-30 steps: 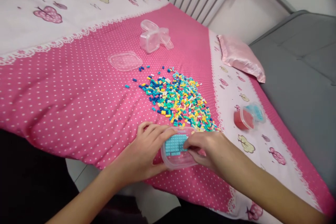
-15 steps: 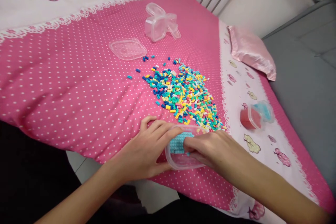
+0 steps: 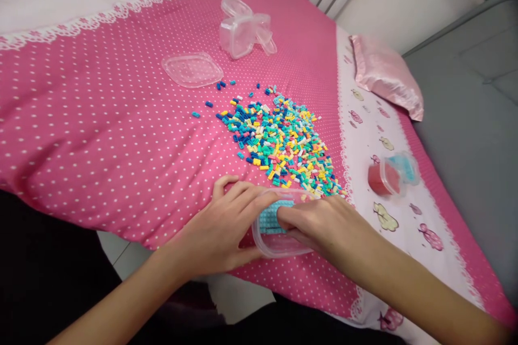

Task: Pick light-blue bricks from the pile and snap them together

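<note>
My left hand (image 3: pixel 232 223) grips the left side of a clear plastic container (image 3: pixel 279 249), its thumb and fingers wrapped round the wall. Inside lie light blue building bricks (image 3: pixel 270 220), set in neat studded rows against the left side. My right hand (image 3: pixel 319 223) reaches into the container with its fingers closed and bent down by these bricks. Its fingertips are hidden, so whether a brick is pinched there does not show. Just beyond the container spreads a pile of small mixed building bricks (image 3: pixel 283 137) in blue, teal, yellow, white and pink.
A clear lid (image 3: pixel 192 70) lies left of the pile, with clear empty containers (image 3: pixel 240 38) behind. On the right stand a container of red pieces (image 3: pixel 382 179) and one of blue pieces (image 3: pixel 404 167). A pink pillow (image 3: pixel 386 78) rests near the grey headboard (image 3: pixel 469 81). The bedspread (image 3: pixel 101 135) is wrinkled.
The whole view has shifted slightly. My right hand has dipped a little towards the blue bricks in the container; my left hand keeps its hold on the container.
</note>
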Motion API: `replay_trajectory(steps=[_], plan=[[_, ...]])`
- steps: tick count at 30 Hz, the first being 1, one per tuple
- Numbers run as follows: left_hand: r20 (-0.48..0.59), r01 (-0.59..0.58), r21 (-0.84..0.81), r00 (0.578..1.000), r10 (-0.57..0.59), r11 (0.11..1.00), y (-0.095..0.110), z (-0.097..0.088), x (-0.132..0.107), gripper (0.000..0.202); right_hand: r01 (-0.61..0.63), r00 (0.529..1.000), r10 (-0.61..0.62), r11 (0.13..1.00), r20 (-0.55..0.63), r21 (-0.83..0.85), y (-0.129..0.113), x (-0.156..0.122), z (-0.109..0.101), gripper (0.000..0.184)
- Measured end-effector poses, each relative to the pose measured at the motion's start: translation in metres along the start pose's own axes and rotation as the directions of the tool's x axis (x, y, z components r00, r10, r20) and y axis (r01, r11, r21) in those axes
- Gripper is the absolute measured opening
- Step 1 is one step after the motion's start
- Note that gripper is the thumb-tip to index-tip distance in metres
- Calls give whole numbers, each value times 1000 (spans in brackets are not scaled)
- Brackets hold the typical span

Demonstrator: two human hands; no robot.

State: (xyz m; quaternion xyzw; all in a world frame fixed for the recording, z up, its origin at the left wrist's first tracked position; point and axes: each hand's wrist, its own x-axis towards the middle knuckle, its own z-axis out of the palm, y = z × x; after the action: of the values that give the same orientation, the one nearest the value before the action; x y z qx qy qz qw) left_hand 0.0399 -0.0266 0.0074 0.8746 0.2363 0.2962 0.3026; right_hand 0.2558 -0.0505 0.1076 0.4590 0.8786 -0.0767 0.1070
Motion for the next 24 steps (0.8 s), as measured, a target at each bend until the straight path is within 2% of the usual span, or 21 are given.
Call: replay_trajectory(steps=[10, 19, 24], plan=[[-9, -8, 2, 1000, 8, 1000, 1, -1, 2, 61, 1, 1000, -1, 1000, -15, 18, 0, 2, -1, 24], [-1, 2, 4, 1000, -2, 1000, 0, -1, 3, 60, -68, 976, 81, 995, 204, -73, -5, 13, -8, 20], [-1, 3, -2, 1000, -3, 1000, 1, -1, 2, 59, -49, 975, 67, 995, 211, -89, -6, 13, -7, 17]])
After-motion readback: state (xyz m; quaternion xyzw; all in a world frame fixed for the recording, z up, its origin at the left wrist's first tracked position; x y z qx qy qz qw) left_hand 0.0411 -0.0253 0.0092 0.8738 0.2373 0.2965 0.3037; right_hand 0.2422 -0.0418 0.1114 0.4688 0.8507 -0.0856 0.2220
